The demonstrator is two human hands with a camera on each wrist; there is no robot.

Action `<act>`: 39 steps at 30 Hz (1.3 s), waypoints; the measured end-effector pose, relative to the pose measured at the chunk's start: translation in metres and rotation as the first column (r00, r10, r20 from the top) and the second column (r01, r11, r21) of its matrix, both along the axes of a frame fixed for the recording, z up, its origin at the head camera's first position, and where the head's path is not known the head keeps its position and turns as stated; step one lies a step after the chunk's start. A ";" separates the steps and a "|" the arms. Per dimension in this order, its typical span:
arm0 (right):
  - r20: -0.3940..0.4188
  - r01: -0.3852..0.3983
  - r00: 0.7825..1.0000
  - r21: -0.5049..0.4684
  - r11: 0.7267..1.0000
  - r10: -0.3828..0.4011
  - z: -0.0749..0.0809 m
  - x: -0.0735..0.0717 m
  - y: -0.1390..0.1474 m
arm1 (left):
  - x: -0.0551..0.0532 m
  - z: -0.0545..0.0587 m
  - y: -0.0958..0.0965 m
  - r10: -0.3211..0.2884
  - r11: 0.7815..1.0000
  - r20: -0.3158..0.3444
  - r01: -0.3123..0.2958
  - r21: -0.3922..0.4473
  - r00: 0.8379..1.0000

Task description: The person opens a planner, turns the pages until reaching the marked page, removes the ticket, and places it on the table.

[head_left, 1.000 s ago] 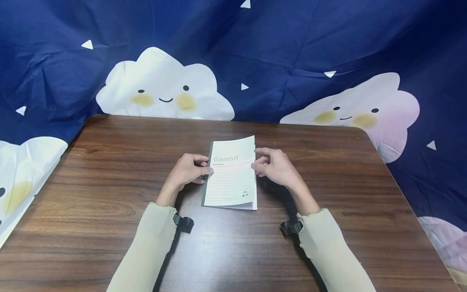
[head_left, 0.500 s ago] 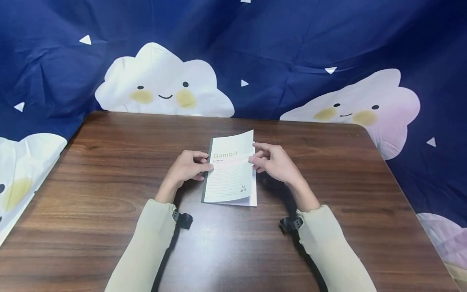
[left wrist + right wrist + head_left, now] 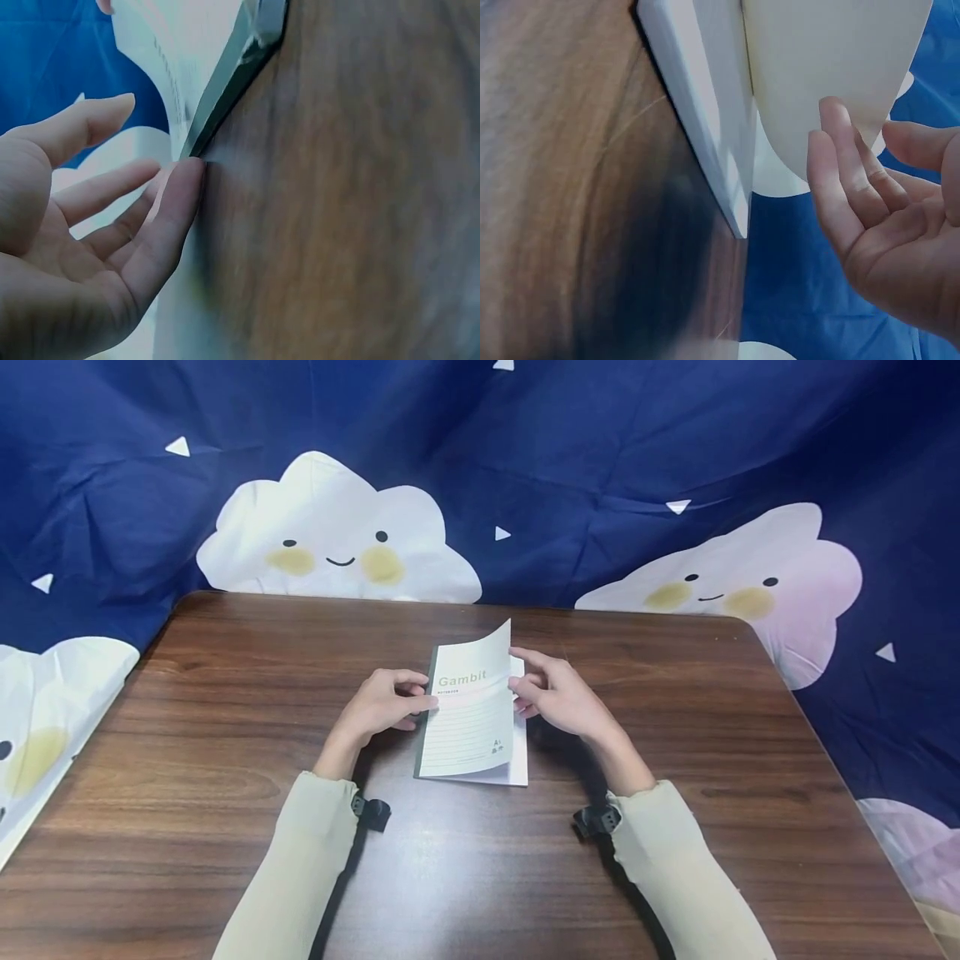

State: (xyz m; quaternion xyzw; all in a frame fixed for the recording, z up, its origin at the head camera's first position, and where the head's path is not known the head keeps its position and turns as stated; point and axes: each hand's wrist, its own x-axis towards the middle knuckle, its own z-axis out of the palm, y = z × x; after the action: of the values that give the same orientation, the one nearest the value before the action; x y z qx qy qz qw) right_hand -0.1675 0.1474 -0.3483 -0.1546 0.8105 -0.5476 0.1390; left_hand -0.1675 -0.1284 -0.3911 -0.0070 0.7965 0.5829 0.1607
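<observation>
A white notebook [image 3: 465,727] with a dark spine and "Gambit" on its front lies on the table. Its front cover [image 3: 825,60] stands lifted and curved along the right side, baring the white page [image 3: 519,762] below. My right hand [image 3: 558,693] pinches the cover's right edge, fingers on the inner side and thumb outside. At the spine, my left hand [image 3: 378,702] has its thumb over the cover and its other fingers beside the notebook. In the left wrist view, fingertips of the left hand [image 3: 97,240] touch the spine's end, with the thumb apart from them.
The brown wooden table [image 3: 225,710] extends around the notebook. Behind it hangs a blue cloth [image 3: 540,443] printed with white clouds. A small black camera [image 3: 371,812] sits on the left wrist, another camera [image 3: 597,821] on the right.
The notebook's front cover has risen and curled leftward, showing more of the page. My right hand has moved slightly up and left with it; my left hand has stayed about the same.
</observation>
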 end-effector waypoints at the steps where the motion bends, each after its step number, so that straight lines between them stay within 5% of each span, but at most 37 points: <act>1: -0.001 0.000 1.000 -0.001 1.000 0.000 0.001 0.000 -0.001 | 0.001 0.001 -0.001 -0.002 1.000 -0.010 0.002 -0.006 1.000; 7: -0.034 -0.006 0.999 0.023 1.000 0.006 0.004 0.000 -0.006 | 0.004 0.008 -0.003 0.014 1.000 -0.060 -0.014 -0.010 0.998; 21: -0.120 -0.126 0.981 0.206 0.970 0.153 0.010 0.000 -0.021 | 0.011 0.027 -0.003 0.045 0.990 -0.151 -0.023 0.142 0.987; 39: -0.216 -0.200 0.942 0.255 0.946 0.257 0.007 -0.003 -0.052 | 0.013 0.035 -0.010 0.049 0.948 -0.095 -0.016 0.317 0.994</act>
State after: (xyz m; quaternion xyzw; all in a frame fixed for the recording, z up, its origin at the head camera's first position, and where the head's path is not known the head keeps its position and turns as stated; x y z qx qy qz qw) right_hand -0.1703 0.0954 -0.3412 -0.2979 0.8555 -0.4070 0.1170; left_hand -0.1542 -0.1383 -0.3565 0.0352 0.7000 0.7049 0.1093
